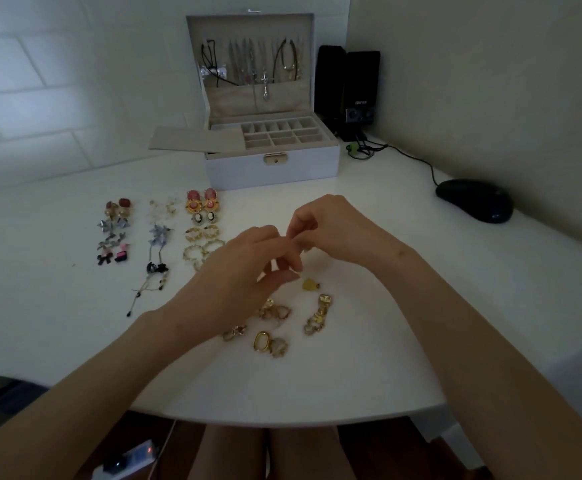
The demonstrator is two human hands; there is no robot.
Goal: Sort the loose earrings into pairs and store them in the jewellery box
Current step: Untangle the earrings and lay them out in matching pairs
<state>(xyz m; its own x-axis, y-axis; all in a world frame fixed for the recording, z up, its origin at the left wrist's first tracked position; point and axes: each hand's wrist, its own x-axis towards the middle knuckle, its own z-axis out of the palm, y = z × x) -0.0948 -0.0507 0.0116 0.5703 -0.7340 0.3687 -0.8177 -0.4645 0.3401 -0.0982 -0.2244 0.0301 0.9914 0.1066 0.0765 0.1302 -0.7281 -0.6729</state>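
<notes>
Left hand (pixel 244 268), right hand (pixel 327 226) | frame centre, over worktop (pixel 369 358) | fingertips curled, meeting | grip contents: cannot tell

Single head-worn wide-angle view; faces forward and down across the table (pixel 404 258) from its near edge; sits close, forearms (pixel 85 382) fill the lower corners; jewellery box (pixel 272 164) and wall (pixel 40 98) at the far side; knees (pixel 265 455) at the bottom.

My white table (pixel 421 306): a black computer mouse (pixel 474 200) near its right edge, two black speakers (pixel 348 88) at its far corner, their cable (pixel 364 147) coiled on it.
</notes>
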